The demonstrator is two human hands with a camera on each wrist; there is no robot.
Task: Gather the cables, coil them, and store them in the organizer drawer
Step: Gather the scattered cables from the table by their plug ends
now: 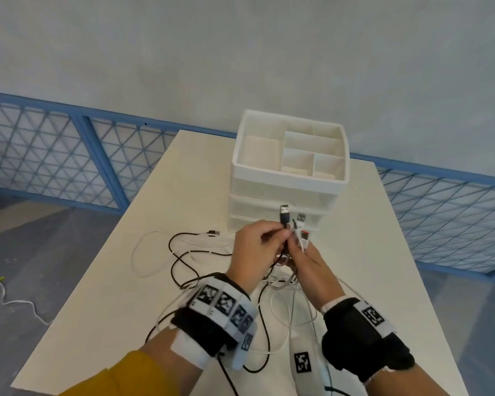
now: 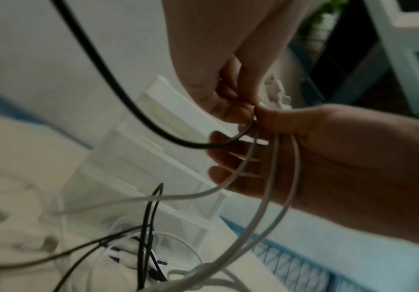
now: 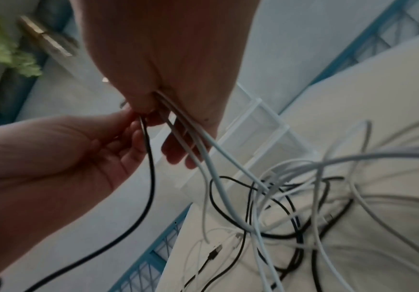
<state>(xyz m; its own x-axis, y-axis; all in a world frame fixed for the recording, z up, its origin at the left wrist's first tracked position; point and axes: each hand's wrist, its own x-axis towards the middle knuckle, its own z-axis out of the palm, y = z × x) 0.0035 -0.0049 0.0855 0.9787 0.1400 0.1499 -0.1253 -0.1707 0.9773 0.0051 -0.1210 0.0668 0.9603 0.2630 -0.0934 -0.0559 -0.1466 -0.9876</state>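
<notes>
Black cables (image 1: 180,261) and white cables (image 1: 137,252), white organizer (image 1: 290,178), cream table (image 1: 103,310), blue lattice fence (image 1: 55,155).

A white table (image 1: 97,295) is seen bearing a white organizer (image 1: 289,178) at its far end. Tangled black and white cables (image 1: 189,252) are spread across it nearer.

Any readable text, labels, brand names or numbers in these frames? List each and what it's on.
None can be read.
Wrist bands: only black-and-white square marker patterns, no letters or digits.
White block on the table: one such marker, no words.
Plugs held up by both hands: no legible print.
Organizer: plain white, no label visible.
</notes>
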